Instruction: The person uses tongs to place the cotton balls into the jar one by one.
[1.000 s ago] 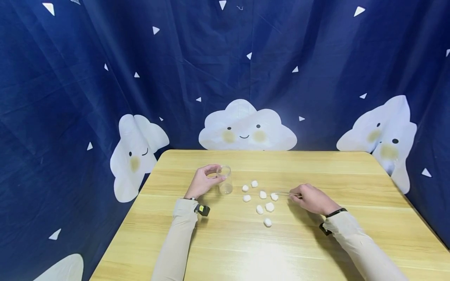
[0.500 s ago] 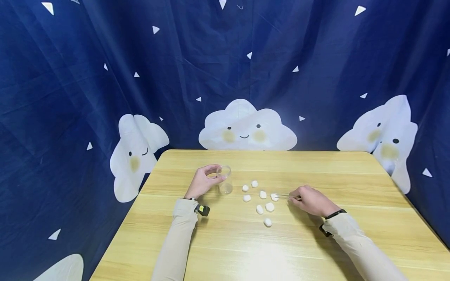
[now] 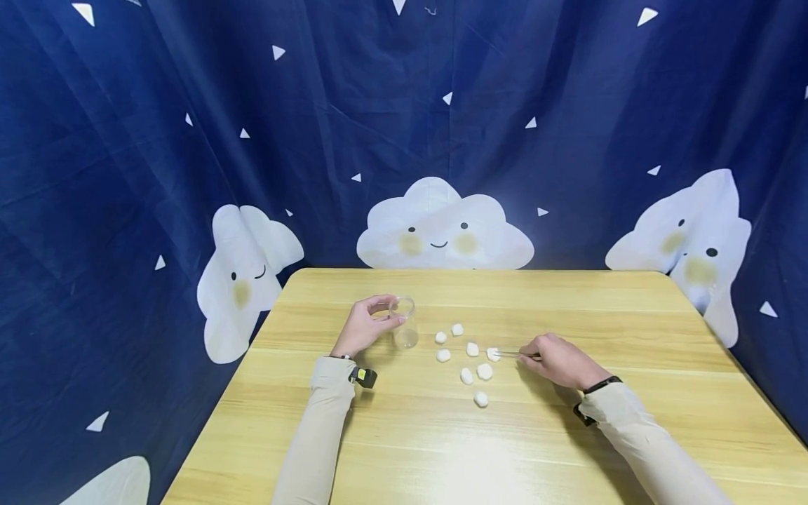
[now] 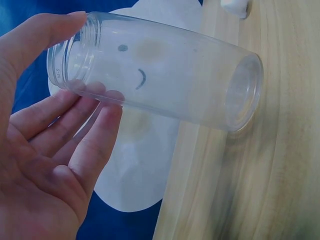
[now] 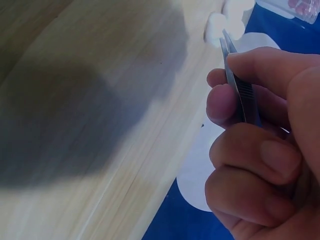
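In the head view my left hand (image 3: 365, 328) grips a clear plastic jar (image 3: 406, 337) near its rim, thumb and fingers on opposite sides. The left wrist view shows the jar (image 4: 165, 75) with a threaded neck, its base on the table and nothing inside. My right hand (image 3: 558, 359) pinches metal tweezers (image 5: 243, 95) between thumb and fingers. The tweezers' tips touch a white cotton ball (image 3: 492, 355) lying on the table. Whether they squeeze it or just rest on it, I cannot tell. Several more cotton balls (image 3: 484, 372) lie scattered between the hands.
The light wooden table (image 3: 379, 435) ends at a back edge against a dark blue curtain (image 3: 328, 140) printed with white clouds and triangles. A camera (image 3: 364, 377) is strapped to the left wrist.
My right hand has dipped slightly, and the tweezers' tips now sit further over the cotton ball. The left hand and the jar stay in place.
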`<state>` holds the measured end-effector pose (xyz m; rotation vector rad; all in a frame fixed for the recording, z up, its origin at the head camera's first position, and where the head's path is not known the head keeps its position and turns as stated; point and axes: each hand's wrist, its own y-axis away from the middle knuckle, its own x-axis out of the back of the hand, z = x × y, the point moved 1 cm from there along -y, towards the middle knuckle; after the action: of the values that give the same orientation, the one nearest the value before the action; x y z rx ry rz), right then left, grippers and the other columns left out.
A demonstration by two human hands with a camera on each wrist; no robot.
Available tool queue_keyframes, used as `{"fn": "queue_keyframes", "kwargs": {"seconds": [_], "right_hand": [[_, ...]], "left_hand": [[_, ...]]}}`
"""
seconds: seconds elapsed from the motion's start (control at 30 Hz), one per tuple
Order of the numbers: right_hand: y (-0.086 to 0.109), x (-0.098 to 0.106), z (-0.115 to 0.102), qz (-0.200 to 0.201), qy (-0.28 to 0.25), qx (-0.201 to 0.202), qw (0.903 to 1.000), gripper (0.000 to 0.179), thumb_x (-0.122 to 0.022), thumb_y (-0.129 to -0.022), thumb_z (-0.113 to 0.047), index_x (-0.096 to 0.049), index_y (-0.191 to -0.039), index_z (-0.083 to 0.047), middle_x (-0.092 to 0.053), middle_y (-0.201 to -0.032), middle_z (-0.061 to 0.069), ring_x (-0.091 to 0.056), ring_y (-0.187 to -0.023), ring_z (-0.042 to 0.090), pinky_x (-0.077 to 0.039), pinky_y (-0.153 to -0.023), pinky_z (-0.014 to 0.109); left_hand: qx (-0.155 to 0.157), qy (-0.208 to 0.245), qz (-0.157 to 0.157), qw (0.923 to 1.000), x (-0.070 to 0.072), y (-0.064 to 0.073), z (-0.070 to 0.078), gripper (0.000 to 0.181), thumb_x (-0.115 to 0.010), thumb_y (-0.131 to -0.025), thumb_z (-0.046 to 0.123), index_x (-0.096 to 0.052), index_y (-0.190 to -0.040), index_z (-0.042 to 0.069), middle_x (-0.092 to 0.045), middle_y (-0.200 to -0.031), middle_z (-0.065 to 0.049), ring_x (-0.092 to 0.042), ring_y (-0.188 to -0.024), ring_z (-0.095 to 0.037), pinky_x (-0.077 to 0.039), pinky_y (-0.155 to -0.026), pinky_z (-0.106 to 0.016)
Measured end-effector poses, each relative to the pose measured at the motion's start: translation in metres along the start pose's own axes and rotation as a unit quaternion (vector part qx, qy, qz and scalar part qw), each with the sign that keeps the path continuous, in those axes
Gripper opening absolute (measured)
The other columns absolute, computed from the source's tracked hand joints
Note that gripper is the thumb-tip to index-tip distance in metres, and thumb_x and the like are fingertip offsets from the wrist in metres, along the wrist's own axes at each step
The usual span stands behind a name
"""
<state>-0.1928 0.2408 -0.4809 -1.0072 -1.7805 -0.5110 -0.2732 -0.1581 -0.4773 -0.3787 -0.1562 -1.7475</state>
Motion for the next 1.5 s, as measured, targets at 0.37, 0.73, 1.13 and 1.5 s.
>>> {"fn": "queue_keyframes", "kwargs": {"seconds": [0.37,0.73,1.13,1.5], "right_hand": [[0.000,0.005,-0.003,0.009,0.015,0.008,0.9998,0.013,-0.068,-0.097,-0.006,-0.080,-0.094,-0.008,-0.073,-0.079,-0.003,-0.046,-0.063,-0.002,-0.041,-0.058,0.019],[-0.002,0.008,-0.004,0.003,0.001,-0.003,1.0000,0.013,-0.068,-0.098,-0.008,-0.081,-0.099,-0.005,-0.078,-0.085,0.002,-0.051,-0.065,-0.002,-0.046,-0.059,0.020],[-0.003,0.013,-0.004,-0.006,-0.035,-0.001,0.9994,0.019,-0.065,-0.099,-0.005,-0.075,-0.083,-0.010,-0.066,-0.070,-0.003,-0.041,-0.056,-0.002,-0.040,-0.053,0.018],[-0.009,0.016,-0.005,-0.008,-0.053,-0.011,0.9985,0.017,-0.065,-0.099,-0.007,-0.080,-0.105,-0.001,-0.080,-0.096,0.013,-0.046,-0.059,-0.003,-0.044,-0.053,0.018]], "left_hand": [[-0.001,-0.003,0.000,1.0000,0.000,0.001,-0.001,0.051,-0.090,-0.081,0.035,-0.071,-0.126,0.020,-0.072,-0.131,-0.010,-0.064,-0.131,-0.028,-0.060,-0.102,-0.041],[-0.001,-0.008,0.003,1.0000,0.001,0.002,0.000,0.051,-0.090,-0.081,0.035,-0.071,-0.126,0.021,-0.073,-0.129,-0.006,-0.065,-0.129,-0.027,-0.060,-0.102,-0.040],[-0.005,-0.011,0.001,0.9999,0.001,0.002,0.001,0.050,-0.089,-0.083,0.031,-0.070,-0.127,0.018,-0.072,-0.131,-0.011,-0.065,-0.129,-0.027,-0.061,-0.100,-0.038],[-0.008,-0.010,0.001,0.9999,0.001,0.001,0.001,0.050,-0.090,-0.082,0.034,-0.072,-0.126,0.020,-0.074,-0.128,-0.005,-0.065,-0.130,-0.028,-0.060,-0.102,-0.039]]}}
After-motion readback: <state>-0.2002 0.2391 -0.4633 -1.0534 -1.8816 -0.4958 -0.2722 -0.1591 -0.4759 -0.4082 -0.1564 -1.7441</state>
